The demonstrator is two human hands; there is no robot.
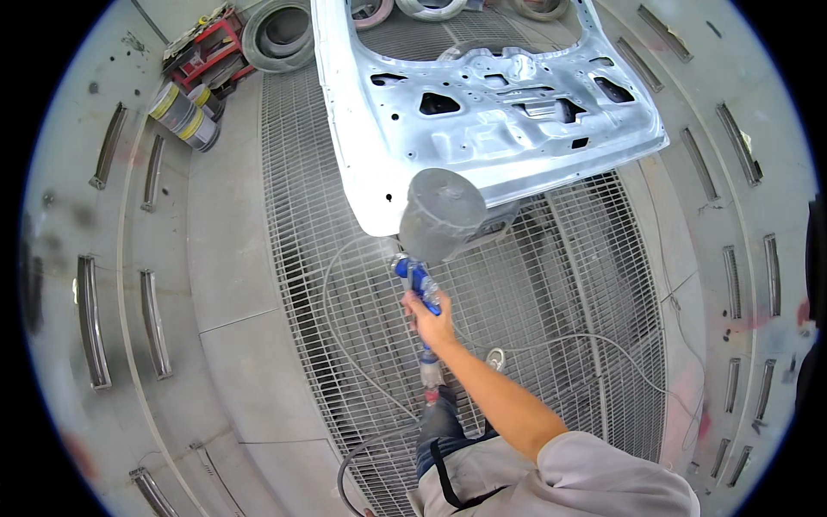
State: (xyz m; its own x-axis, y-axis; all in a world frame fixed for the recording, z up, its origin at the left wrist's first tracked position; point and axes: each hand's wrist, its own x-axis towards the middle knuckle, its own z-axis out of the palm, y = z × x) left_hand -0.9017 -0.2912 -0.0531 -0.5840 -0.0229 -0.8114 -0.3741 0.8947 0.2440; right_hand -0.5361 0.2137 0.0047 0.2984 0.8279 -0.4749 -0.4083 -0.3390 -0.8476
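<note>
My right hand [432, 320] is closed around the handle of a blue spray gun [417, 277]. A large grey cup [443, 215] sits on top of the gun and hides part of what lies behind it. Just beyond stands a pale silver-white car door panel [482, 142], its inner side full of cutouts and small holes. In this view the cup overlaps the panel's lower left edge; the gap between them cannot be judged. Of my left hand [369, 513], only a small bit shows at the bottom edge, near the hose, with its fingers hidden.
A grey air hose [332, 302] loops over the floor grating [551, 302] around my feet. Paint cans [185, 116] and a red cart [211, 47] stand at the far left. Several tires [280, 36] lie along the back. Grey walls with metal handles [93, 319] curve along both sides.
</note>
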